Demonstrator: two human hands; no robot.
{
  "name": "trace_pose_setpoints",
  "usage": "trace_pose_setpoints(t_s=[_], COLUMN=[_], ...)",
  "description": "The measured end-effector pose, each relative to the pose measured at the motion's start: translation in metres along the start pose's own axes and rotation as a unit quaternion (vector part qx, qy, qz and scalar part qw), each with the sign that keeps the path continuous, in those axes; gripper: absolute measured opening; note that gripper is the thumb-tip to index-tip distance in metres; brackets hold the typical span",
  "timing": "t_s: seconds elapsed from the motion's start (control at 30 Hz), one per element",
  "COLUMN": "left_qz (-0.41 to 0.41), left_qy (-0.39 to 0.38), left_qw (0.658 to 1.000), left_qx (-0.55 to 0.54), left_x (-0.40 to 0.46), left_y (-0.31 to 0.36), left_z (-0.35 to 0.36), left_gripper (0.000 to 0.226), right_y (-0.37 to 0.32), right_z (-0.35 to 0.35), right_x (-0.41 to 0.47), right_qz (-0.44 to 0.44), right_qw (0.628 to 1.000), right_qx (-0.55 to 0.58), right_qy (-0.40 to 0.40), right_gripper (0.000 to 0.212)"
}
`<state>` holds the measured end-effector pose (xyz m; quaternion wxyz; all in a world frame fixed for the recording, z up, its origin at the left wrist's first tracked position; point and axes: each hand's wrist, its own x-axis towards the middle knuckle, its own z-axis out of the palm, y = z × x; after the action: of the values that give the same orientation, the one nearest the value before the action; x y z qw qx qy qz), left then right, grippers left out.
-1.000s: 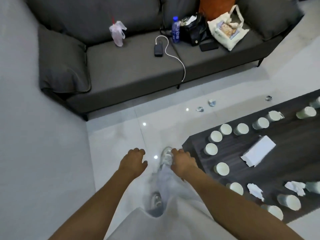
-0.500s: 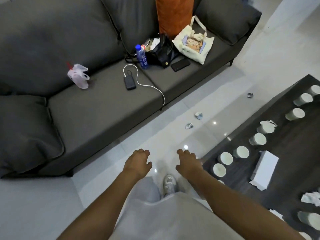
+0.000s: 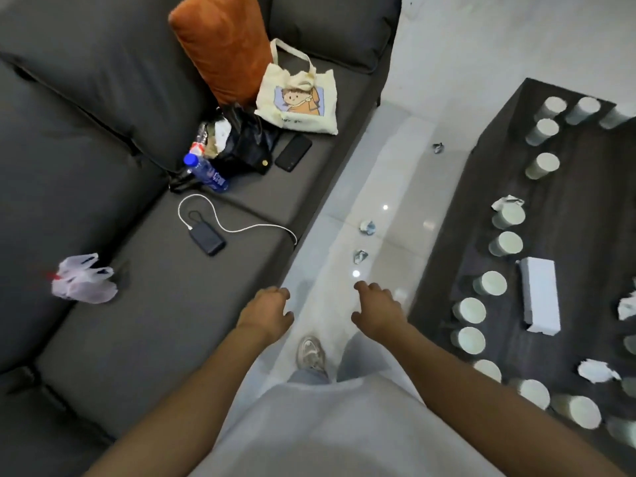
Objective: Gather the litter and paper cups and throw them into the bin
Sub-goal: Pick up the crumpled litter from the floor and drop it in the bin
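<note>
Litter lay in small crumpled scraps on the pale glossy floor [image 3: 447,80] between sofa and table: one scrap [image 3: 360,256] just ahead of the right hand, a second [image 3: 367,227] a little beyond it, and a third [image 3: 437,148] farther off near the table's far corner. Paper cups stood in rows on the dark wooden table [image 3: 585,235] to the right, among them a near cup [image 3: 468,310], one further along the same row [image 3: 506,244] and one toward the far end [image 3: 542,165]. Crumpled white paper [image 3: 597,370] rested among the near cups, and a white box [image 3: 539,295] lay flat inside the rows.

Both arms reached forward over the floor. The left hand [image 3: 265,312] and the right hand [image 3: 378,311] held nothing, their fingers loosely curled and hanging, well apart from each other. A light sneaker [image 3: 311,352] showed below and between them.

On the grey sofa [image 3: 103,149] to the left lay a pinkish plastic bag [image 3: 82,279], a power bank [image 3: 207,238] with a white cable [image 3: 241,228], a blue bottle [image 3: 205,173], a black bag [image 3: 246,139], a dark phone [image 3: 293,152], a cream tote [image 3: 298,98] and an orange cushion [image 3: 223,46].
</note>
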<state>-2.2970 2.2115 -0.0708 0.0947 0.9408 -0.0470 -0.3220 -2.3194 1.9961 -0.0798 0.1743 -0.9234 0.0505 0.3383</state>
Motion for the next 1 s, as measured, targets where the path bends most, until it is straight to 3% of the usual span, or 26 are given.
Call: trace_pose_setpoints(t_s=[0.27, 0.6, 0.73, 1.0], left_qz=[0.086, 0.061, 0.053, 0.089], left_qy=[-0.057, -0.115, -0.125, -0.184], left_qw=[0.994, 0.991, 0.991, 0.977], left_qx=[0.041, 0.032, 0.007, 0.054], left_x=[0.107, 0.265, 0.338, 0.523], left_y=[0.039, 0.073, 0.075, 0.053], left_z=[-0.037, -0.042, -0.017, 0.108], left_gripper=[0.045, 0.040, 0.034, 0.036], right_y=[0.030, 0.080, 0.100, 0.158], right_z=[-0.047, -0.098, -0.074, 0.066], right_x=[0.061, 0.218, 0.303, 0.500], right_qz=[0.102, 0.137, 0.146, 0.163], right_qw=[0.992, 0.981, 0.976, 0.967], right_qx=[0.070, 0.137, 0.152, 0.177], right_qy=[0.004, -0.030, -0.054, -0.084], right_gripper=[0.051, 0.056, 0.054, 0.058])
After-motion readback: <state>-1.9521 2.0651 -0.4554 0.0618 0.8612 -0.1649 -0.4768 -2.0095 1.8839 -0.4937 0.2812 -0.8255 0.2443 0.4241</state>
